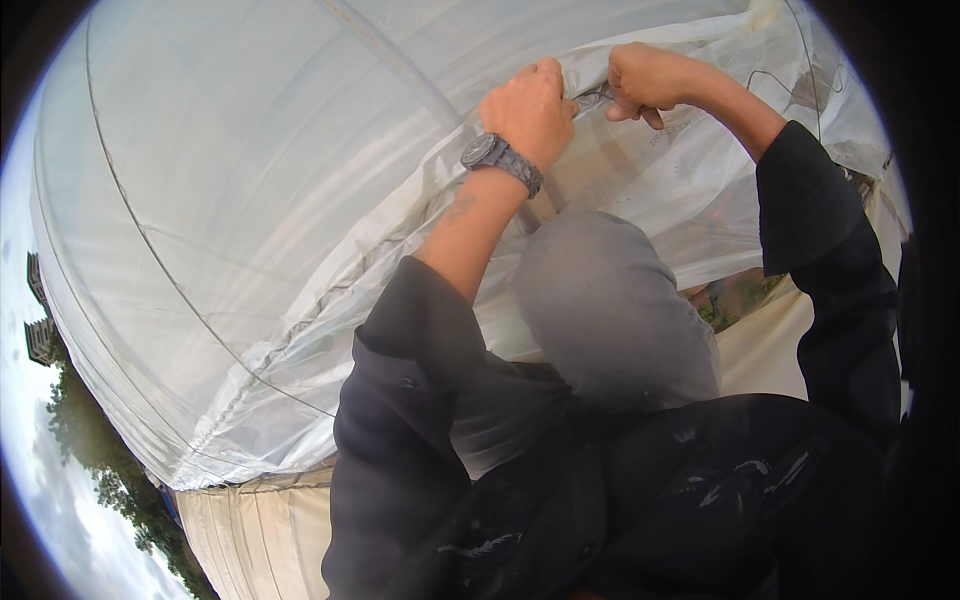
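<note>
Both arms, in black sleeves, reach up to a gathered edge of clear plastic sheeting (350, 250). My left hand (528, 112), with a dark watch (500, 160) on its wrist, is closed on a fold of this sheeting. A short way to the right, my right hand (648, 82) is bent down at the wrist with its fingers curled in against the same edge. What its fingers pinch is too small to make out. Between the two hands, a dark narrow strip (594, 98) shows along the fold.
A pale pipe (400, 70) runs behind the film, and a thin cord (160, 255) crosses it at left. A thin bent wire (770, 76) is right of my right hand. A grey cloth-covered rounded form (615, 310) blocks the middle. Beige fabric (255, 535) hangs below; trees (95, 430) stand at left.
</note>
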A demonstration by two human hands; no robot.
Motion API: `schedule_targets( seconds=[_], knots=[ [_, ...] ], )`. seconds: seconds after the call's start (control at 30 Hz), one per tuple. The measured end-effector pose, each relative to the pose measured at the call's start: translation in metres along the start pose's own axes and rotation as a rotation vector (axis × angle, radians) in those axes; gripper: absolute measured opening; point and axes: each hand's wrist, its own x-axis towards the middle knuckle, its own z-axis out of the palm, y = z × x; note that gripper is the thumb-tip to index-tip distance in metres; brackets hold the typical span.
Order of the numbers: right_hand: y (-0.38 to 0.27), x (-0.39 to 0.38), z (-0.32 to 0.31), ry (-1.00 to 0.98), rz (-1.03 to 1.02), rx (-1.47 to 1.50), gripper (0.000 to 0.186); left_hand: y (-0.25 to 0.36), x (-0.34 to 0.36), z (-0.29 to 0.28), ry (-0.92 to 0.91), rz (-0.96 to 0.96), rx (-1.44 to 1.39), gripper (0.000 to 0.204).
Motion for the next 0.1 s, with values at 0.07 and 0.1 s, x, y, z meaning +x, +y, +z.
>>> schedule_targets(
  seconds=[0.07, 0.1],
  knots=[
    [0.0051, -0.0003, -0.0051, 0.007, -0.055, -0.002, 0.027, -0.0012, 0.0015, 0.0019, -0.007, -0.01, 0.009, 0.032],
    [0.008, -0.0003, -0.009, 0.015, -0.118, -0.012, 0.028, -0.0016, 0.0026, 0.0037, -0.018, -0.025, 0.01, 0.034]
  ],
)
